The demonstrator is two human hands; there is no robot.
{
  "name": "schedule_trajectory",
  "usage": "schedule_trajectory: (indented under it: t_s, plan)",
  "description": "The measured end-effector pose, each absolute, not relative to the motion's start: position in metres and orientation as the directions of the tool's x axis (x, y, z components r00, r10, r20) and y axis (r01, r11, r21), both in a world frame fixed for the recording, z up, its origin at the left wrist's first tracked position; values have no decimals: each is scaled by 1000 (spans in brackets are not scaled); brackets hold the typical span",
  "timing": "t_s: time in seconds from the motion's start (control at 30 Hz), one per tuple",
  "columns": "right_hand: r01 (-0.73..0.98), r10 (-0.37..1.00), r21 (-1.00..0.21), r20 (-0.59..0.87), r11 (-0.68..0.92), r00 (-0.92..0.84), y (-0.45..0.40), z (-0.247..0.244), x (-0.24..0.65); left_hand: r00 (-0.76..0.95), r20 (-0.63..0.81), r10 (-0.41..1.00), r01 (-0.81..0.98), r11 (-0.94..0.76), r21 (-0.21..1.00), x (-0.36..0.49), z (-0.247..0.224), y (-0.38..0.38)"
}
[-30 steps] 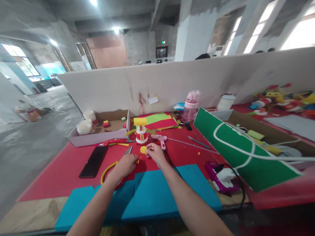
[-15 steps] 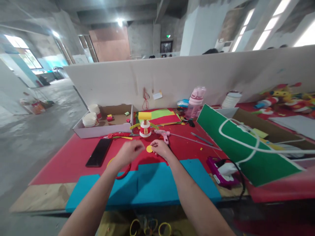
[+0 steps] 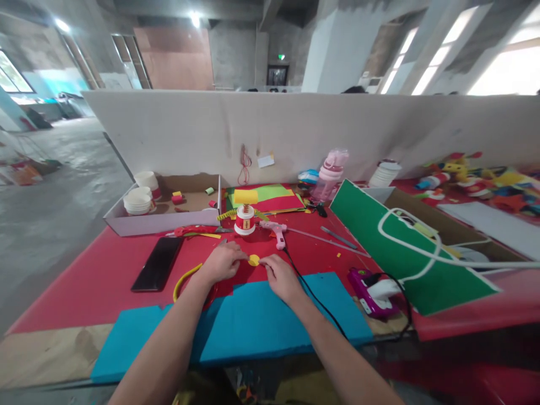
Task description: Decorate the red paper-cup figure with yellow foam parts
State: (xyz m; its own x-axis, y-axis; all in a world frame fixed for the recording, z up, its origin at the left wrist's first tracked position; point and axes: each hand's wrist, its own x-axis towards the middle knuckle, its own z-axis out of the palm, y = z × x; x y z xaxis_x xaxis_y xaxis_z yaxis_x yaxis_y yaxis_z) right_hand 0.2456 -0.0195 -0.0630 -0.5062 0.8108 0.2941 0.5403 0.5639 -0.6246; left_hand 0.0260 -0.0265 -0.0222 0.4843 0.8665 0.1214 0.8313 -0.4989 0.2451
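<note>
A small round yellow disc (image 3: 253,260), apparently paper, is between my two hands over the red tabletop. My left hand (image 3: 223,262) has its fingers pinched together at the disc's left edge. On the opposite edge, my right hand (image 3: 282,275) grips it between thumb and forefinger. Just beyond stands a figure made from a red and white paper cup (image 3: 244,220), with a yellow roll (image 3: 246,196) on top and folded yellow-green strips as arms. A pink glue gun (image 3: 276,233) lies to its right. Under my left forearm, a yellow and red ring (image 3: 185,281) is partly hidden.
A black phone (image 3: 157,264) and red-handled scissors (image 3: 192,230) lie on the left. Behind them, an open box (image 3: 164,224) holds white cups. Blue board (image 3: 270,320) covers the front edge. A purple power strip (image 3: 371,295) and green panel (image 3: 405,253) stand right.
My left hand has come down and right to the disc's left edge. The disc has tilted flatter. My right hand keeps its hold, and the view has shifted slightly.
</note>
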Motion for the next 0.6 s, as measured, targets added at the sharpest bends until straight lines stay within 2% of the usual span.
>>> schedule_trajectory:
  t_s: [0.23,0.47,0.6]
  plan:
    - [639,802,-506,216,579,-556,-20,-61,245,498,57,865,839,-497,223,28,-32,-23]
    - [534,806,-625,299,570,-511,-20,-50,259,417,38,908,880,-414,234,26,-32,-23]
    - [591,868,-636,335,496,-367,5,-36,283,442,62,895,868,-444,222,26,-33,-20]
